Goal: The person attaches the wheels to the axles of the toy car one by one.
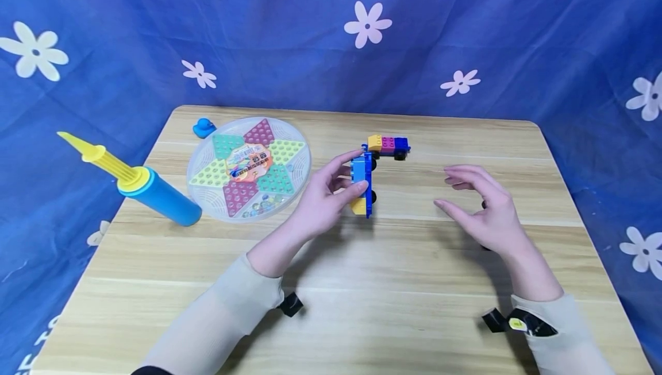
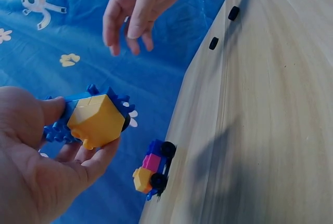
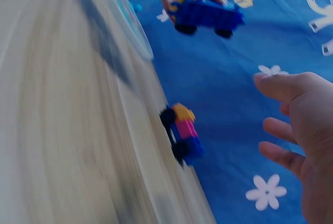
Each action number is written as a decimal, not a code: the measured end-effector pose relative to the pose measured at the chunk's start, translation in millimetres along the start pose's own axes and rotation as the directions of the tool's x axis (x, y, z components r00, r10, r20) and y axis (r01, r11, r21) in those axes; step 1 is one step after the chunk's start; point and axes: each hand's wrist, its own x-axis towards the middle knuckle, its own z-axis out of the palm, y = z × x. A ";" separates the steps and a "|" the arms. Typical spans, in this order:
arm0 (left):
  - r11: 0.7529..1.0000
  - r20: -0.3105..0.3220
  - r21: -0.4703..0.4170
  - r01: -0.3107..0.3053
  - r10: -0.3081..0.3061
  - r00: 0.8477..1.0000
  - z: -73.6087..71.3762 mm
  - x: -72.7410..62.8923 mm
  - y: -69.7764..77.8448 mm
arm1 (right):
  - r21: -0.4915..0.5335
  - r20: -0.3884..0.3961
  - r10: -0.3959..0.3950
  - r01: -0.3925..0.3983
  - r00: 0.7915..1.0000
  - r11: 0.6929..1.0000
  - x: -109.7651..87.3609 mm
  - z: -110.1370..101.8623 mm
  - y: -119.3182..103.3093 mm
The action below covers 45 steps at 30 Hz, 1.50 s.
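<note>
My left hand (image 1: 323, 200) grips a toy car (image 1: 362, 182) with blue blocks, a yellow block and a dark blue wheeled base, tipped on its side above the table. Its yellow end (image 2: 99, 122) faces the left wrist camera, and two black wheels show on the base in the right wrist view. Off to the right, my right hand (image 1: 486, 208) hovers with fingers apart and nothing in them. Beneath it lie two loose black wheels (image 2: 234, 13), mostly hidden by that hand in the head view. A second toy car (image 1: 388, 145), yellow, pink and blue, stands behind the held one.
A round Chinese checkers board (image 1: 300, 177) lies on the left of the wooden table (image 1: 393, 306). Beside it stands a blue and yellow hand pump (image 1: 160, 197), and a small blue rubber duck (image 1: 204, 128) sits behind. Blue flowered cloth (image 1: 310, 47) surrounds the table.
</note>
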 end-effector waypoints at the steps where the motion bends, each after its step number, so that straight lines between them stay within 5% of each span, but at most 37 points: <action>1: 1.000 -0.002 0.012 -0.007 0.007 1.000 -0.5 -0.1 0.1 | -0.009 0.001 0.016 -0.016 1.000 1.000 -0.6 -3.8 -1.1; 12: 1.000 -0.008 0.030 -0.005 0.005 1.000 -5.7 -0.6 0.6 | -0.100 0.107 0.181 -0.171 0.978 0.980 -39.0 -46.7 38.2; 22: 0.999 0.004 0.007 0.033 -0.033 0.999 -7.2 -3.3 3.6 | -0.195 0.285 0.349 -0.302 0.893 0.933 -90.8 -76.4 55.4; 33: 0.998 0.039 -0.031 0.060 -0.059 0.998 -7.2 -3.5 7.2 | -0.140 0.389 0.342 -0.312 0.856 0.940 -122.0 -78.0 73.1; 45: 0.998 0.064 -0.019 0.058 -0.056 0.996 -6.2 -4.6 10.6 | -0.196 0.312 0.375 -0.327 0.873 0.924 -113.3 -69.5 61.7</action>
